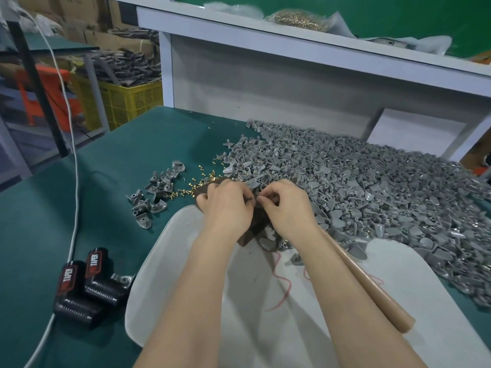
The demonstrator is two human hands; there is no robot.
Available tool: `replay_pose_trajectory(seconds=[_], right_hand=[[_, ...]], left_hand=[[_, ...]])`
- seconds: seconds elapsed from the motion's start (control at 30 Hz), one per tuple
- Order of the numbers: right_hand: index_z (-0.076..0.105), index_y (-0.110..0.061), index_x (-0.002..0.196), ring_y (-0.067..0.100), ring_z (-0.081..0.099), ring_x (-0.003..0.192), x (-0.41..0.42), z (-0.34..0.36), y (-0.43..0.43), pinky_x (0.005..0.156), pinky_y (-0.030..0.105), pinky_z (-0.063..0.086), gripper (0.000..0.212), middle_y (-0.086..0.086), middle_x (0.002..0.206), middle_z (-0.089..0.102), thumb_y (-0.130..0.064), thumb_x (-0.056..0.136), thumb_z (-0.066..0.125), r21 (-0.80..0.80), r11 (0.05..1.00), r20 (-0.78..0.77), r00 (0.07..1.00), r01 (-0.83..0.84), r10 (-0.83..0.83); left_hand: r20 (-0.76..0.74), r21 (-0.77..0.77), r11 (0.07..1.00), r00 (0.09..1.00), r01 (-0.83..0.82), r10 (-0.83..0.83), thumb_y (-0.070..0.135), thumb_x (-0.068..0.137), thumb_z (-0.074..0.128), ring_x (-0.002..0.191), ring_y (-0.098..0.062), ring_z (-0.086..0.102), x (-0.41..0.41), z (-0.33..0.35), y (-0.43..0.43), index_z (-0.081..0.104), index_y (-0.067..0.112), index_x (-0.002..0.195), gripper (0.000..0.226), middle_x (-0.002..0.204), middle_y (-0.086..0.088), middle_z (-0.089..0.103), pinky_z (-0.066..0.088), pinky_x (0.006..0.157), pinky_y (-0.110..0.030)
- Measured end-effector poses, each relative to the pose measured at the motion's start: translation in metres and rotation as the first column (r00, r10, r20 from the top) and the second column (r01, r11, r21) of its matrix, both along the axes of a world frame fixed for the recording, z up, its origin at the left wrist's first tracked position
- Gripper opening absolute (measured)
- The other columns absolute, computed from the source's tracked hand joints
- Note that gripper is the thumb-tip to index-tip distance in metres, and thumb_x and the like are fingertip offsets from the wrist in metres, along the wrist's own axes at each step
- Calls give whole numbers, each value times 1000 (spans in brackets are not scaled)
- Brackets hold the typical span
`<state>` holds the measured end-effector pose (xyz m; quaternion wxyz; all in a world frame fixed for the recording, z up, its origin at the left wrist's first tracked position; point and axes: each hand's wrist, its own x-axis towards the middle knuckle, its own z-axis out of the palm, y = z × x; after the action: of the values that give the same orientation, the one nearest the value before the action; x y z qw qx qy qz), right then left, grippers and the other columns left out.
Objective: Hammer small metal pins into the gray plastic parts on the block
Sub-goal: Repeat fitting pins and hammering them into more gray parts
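I count two hands, left hand [228,208] and right hand [287,205], one block [255,223], one hammer handle [372,288], one tray [159,274], two battery packs [77,296], and gray parts [372,187] and pins [196,183] beyond counting.

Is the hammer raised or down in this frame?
Down. The tan wooden hammer handle lies under the right forearm across the white plastic tray; the right hand and left hand work at the dark brown block.

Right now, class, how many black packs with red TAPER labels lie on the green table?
2. The left pack lies by the white cable; the right pack sits beside it, nearer the white tray. None looks hidden.
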<state>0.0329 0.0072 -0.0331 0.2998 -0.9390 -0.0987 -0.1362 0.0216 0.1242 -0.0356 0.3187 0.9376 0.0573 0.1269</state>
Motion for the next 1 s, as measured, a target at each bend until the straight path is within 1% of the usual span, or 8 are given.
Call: replay_pose_trajectory(seconds=[0.13, 0.2, 0.43, 0.53, 0.63, 0.73, 0.8, 1.0], right_hand=[[66, -10, 85, 21, 54, 91, -3, 5, 4, 83, 33, 42, 9, 4, 97, 56, -15, 88, 60, -91, 996, 7, 1000, 0, 0], [65, -11, 85, 21, 54, 92, -3, 6, 6, 84, 35, 43, 9, 5, 99, 56, -16, 89, 59, -99, 995, -11, 1000, 13, -15], [54, -26, 72, 15, 52, 85, 1, 7, 8, 77, 29, 42, 18, -5, 91, 55, -22, 89, 59, -67, 996, -93, 993, 60, -66], [57, -29, 69, 9, 52, 76, 3, 6, 6, 70, 23, 36, 20, -14, 75, 55, -22, 88, 61, 16, 998, -140, 988, 62, -59], [55, -31, 64, 4, 51, 66, 4, 5, 4, 67, 22, 36, 26, -16, 68, 56, -21, 86, 63, 103, 993, -167, 985, 61, -44], [53, -28, 67, 1, 46, 64, 0, 0, 6, 61, 18, 28, 23, -16, 71, 50, -21, 88, 62, 75, 995, -100, 993, 72, -65], [54, -22, 71, 7, 44, 68, -2, -2, 8, 62, 19, 26, 18, -13, 74, 44, -17, 88, 61, 37, 997, -20, 998, 61, -61], [60, -10, 76, 18, 50, 80, -6, -5, 10, 72, 29, 37, 12, -3, 84, 48, -11, 88, 59, 16, 999, 54, 998, 37, -38]], left_hand=[[15, 9, 1000, 1000, -2, 2, 23, 89, 56, 107, -27, 45, 0, 0, -1, 69, 24, 84, 13, 101, 3, 61, 20, 78, -32], [21, 10, 1000, 1000, -1, 1, 24, 89, 57, 106, -27, 45, -1, 1, -1, 69, 21, 83, 14, 99, 2, 62, 20, 77, -32], [27, 41, 999, 1000, -3, 2, 19, 88, 56, 106, -27, 44, -1, 2, -2, 70, 19, 84, 14, 100, 1, 62, 21, 79, -32], [27, 37, 999, 1000, 0, -1, 18, 87, 56, 106, -26, 44, -2, 2, -1, 67, 23, 80, 14, 101, 2, 62, 21, 80, -32], [32, 37, 999, 999, -4, 3, 17, 86, 55, 106, -26, 44, -2, 2, -1, 66, 23, 77, 15, 100, 2, 63, 22, 79, -33], [25, 37, 999, 1000, -10, 9, 19, 86, 56, 106, -25, 44, -1, 1, -1, 66, 25, 78, 14, 100, 3, 63, 21, 79, -33], [23, 40, 999, 1000, -11, 10, 20, 86, 56, 106, -25, 44, 0, 1, -1, 65, 25, 76, 14, 99, 4, 63, 21, 80, -33], [35, 35, 999, 999, -14, 12, 20, 87, 56, 108, -25, 43, -1, 1, -1, 65, 25, 77, 14, 101, 4, 63, 21, 81, -33]])
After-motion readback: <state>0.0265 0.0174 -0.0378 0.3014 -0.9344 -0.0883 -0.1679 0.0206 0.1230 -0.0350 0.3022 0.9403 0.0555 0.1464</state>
